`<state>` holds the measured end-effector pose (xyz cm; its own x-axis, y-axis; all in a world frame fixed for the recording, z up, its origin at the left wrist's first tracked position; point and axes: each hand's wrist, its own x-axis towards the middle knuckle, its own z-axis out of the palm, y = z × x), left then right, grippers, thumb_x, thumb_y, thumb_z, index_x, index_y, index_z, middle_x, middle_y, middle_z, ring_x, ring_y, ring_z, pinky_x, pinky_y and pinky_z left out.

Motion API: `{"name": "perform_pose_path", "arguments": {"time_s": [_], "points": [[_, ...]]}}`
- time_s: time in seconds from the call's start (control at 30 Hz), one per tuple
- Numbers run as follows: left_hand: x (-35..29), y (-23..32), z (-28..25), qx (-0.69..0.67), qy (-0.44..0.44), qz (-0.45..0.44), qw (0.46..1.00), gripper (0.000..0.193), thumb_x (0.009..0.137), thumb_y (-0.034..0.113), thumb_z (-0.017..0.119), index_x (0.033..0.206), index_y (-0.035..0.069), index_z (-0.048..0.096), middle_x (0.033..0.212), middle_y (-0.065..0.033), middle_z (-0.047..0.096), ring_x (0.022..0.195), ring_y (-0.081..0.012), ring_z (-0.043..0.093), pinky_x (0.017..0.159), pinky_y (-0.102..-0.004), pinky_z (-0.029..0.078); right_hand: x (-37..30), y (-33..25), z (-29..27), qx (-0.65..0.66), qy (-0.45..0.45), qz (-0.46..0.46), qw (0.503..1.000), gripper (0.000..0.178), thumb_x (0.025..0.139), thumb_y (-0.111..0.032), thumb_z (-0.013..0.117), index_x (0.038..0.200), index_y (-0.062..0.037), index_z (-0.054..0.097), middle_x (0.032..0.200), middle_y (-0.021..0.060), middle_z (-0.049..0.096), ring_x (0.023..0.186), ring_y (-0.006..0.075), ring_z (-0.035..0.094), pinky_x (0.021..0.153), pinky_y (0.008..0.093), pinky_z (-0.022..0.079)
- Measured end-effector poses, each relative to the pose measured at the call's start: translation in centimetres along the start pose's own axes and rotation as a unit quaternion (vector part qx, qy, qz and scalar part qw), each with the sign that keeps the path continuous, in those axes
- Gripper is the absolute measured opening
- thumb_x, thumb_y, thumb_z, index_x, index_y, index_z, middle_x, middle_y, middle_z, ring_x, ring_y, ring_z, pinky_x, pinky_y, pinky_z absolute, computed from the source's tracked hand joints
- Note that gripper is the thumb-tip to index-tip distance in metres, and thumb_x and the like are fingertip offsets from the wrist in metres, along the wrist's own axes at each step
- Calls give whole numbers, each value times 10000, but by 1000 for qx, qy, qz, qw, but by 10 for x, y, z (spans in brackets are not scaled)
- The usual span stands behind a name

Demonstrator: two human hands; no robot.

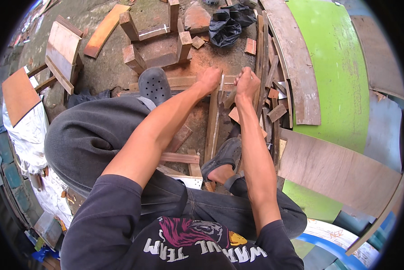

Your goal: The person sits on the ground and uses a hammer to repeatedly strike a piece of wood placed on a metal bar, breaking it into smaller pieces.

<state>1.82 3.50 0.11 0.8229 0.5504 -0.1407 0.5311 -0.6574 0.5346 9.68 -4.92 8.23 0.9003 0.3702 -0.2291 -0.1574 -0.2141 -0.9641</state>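
My left hand (208, 79) is closed in a fist over the crossing of two timbers, and what its fingers hold is too small to make out. Close by on the right, my right hand (247, 83) is also curled shut, its grip hidden. A thin pale line (229, 83) runs between the two hands. Beneath them lies a horizontal wooden board (181, 83). A long wooden batten (212, 128) extends from it toward my feet, with a narrow whitish strip (218, 114) along its edge.
Beyond my hands stands a wooden frame with stubby legs (184, 45), beside a black plastic bag (224, 29). Offcuts (277, 112) and long planks lie at right, near a green panel (332, 76) and plywood sheet (341, 171). My clogs (154, 85) flank the batten.
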Motion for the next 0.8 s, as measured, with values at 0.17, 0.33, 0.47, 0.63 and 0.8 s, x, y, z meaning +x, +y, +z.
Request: {"name": "perform_pose_path", "arguments": {"time_s": [0.17, 0.33, 0.47, 0.63, 0.8], "points": [[0, -4, 0, -14, 6, -5, 1000, 217, 891, 88, 537, 1017, 81, 714, 1070, -152, 707, 1018, -337, 690, 825, -441, 568, -10, -12, -3, 23, -1, 52, 998, 270, 894, -154, 526, 650, -44, 492, 597, 22, 459, 493, 125, 444, 467, 300, 380], [0, -6, 2, -28, 9, -18, 999, 229, 896, 101, 528, 1023, 78, 717, 1046, -161, 718, 1004, -343, 696, 824, -448, 567, -27, 2, -18, 65, 38, 52, 996, 271, 905, -157, 517, 661, -39, 504, 565, 8, 441, 477, 117, 429, 458, 293, 360], [4, -8, 5, -19, -3, -27, 999, 237, 902, 98, 517, 1037, 77, 711, 1063, -165, 711, 1019, -342, 691, 823, -455, 564, -8, 8, -25, 101, 44, 85, 990, 226, 896, -165, 515, 712, -35, 518, 608, 26, 462, 508, 126, 445, 459, 303, 370], [4, -2, -2, -29, -8, -27, 999, 235, 905, 92, 514, 1046, 67, 700, 1099, -169, 698, 1033, -346, 684, 842, -454, 560, 20, 10, -18, 74, 52, 102, 991, 214, 883, -180, 532, 722, -39, 528, 614, 26, 461, 504, 129, 445, 456, 300, 379], [6, -3, 3, -25, -4, -19, 1000, 227, 903, 89, 522, 1040, 74, 703, 1112, -164, 693, 1043, -346, 678, 857, -455, 557, 48, 14, -23, 121, 68, 144, 980, 214, 874, -184, 542, 709, -51, 513, 617, 21, 449, 502, 132, 445, 445, 296, 376]]}}
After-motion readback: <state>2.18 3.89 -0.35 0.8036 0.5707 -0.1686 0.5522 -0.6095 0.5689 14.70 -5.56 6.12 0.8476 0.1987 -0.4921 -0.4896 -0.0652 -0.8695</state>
